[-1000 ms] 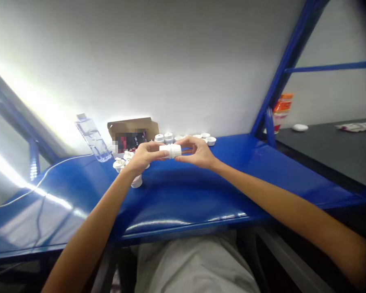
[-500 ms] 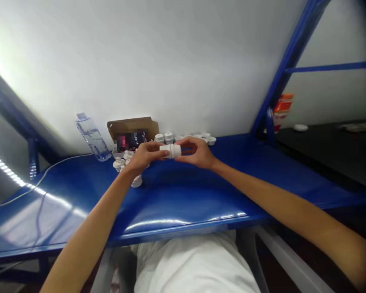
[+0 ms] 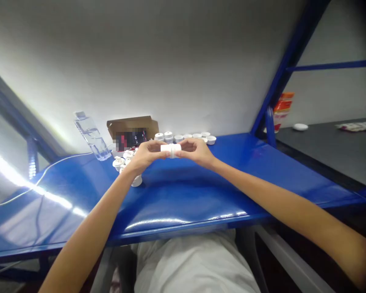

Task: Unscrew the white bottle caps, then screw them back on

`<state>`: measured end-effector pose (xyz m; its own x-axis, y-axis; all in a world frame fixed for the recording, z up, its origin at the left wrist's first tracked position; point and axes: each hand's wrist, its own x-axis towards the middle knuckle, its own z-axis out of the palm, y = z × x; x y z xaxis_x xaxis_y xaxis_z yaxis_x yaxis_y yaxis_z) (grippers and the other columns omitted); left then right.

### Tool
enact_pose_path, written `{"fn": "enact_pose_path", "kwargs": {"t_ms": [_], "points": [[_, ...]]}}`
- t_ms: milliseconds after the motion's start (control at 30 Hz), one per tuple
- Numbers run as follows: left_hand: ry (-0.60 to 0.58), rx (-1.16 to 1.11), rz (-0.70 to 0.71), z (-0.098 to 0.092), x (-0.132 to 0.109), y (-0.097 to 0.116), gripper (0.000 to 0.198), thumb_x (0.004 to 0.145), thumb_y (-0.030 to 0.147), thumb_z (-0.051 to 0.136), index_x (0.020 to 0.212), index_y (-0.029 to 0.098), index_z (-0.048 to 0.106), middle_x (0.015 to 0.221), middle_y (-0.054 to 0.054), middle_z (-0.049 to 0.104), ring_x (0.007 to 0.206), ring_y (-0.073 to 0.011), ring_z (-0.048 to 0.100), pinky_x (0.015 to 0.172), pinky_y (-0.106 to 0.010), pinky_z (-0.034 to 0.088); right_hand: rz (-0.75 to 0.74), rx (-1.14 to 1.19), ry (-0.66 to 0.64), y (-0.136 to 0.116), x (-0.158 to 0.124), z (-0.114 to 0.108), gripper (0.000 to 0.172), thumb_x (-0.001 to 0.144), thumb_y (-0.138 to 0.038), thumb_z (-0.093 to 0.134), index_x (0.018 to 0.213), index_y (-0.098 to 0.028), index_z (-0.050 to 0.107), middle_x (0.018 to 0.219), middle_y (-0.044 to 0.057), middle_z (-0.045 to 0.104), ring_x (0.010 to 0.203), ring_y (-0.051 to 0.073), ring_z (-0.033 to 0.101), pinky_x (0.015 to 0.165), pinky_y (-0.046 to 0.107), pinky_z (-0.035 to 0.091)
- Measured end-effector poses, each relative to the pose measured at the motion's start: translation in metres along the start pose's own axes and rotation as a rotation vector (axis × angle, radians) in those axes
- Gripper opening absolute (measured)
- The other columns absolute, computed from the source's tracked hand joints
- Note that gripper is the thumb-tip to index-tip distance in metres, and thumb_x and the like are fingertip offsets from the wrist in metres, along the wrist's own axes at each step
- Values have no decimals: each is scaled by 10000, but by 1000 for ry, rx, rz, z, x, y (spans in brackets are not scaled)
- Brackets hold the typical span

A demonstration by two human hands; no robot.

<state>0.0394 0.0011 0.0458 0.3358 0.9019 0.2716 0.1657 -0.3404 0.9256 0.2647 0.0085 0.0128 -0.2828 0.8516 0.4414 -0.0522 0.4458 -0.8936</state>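
Above the middle of the blue table, a white cylindrical plastic fitting point(image 3: 171, 150) lies sideways between my two hands, a seam showing across its middle. My left hand point(image 3: 148, 155) grips its left end between thumb and fingers. Its right end is pinched by my right hand point(image 3: 198, 152), thumb in front and fingers behind. Near my left wrist stands a cluster of white plastic parts point(image 3: 118, 162) with raised tops, partly hidden by the hand. Behind the hands sit two capped white fittings point(image 3: 168, 137) and several shallow white cups point(image 3: 211, 140).
A clear bottle point(image 3: 92, 136) stands at the left beside an open cardboard box point(image 3: 132, 123) with a lit phone point(image 3: 137, 138) against it. A white cable point(image 3: 57, 162) crosses the blue table point(image 3: 183, 195). Blue frame posts point(image 3: 271, 122) rise at both sides, with a dark surface point(image 3: 332, 146) beyond the right one.
My right hand has closed further onto the right end of the fitting. Its two sections now look closer together, with the middle step less visible.
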Motion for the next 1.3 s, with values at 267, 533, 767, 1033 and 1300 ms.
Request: {"fn": "enact_pose_path", "kwargs": {"t_ms": [267,533,767,1033,1300], "points": [[-20,-3,56,1,-1,-3,482,624,329,909,1025,157,705,999,-63,742,924,-237,717,836,-344,557,124,92,-27,1,2,3,479,699,-566,848,909,-176,666,730,42,730,660,194,713,646,323,602],[-75,49,127,9,-3,-1,501,598,284,914,1017,168,664,984,-58,738,956,-248,721,832,-338,562,493,127,-93,4,0,6,662,909,-765,459,773,-155,673,619,106,672,487,184,606,432,288,466],[11,38,80,5,-1,-2,497,601,320,916,1008,167,676,927,-46,730,882,-227,714,790,-332,565,196,264,-37,-1,3,2,385,750,-357,781,1084,-249,623,1047,-3,684,944,163,669,773,267,540],[50,2,93,1,-1,0,501,592,325,915,1003,174,672,955,-39,715,886,-212,693,789,-316,549,291,200,-38,1,3,0,478,860,-593,657,1142,-222,550,903,38,727,791,198,718,680,290,536],[43,10,69,3,-1,0,517,575,344,923,986,165,667,996,-56,715,910,-224,692,818,-334,549,295,175,-80,0,3,0,522,847,-545,679,1247,-249,520,843,6,727,658,174,709,622,284,562]]}}
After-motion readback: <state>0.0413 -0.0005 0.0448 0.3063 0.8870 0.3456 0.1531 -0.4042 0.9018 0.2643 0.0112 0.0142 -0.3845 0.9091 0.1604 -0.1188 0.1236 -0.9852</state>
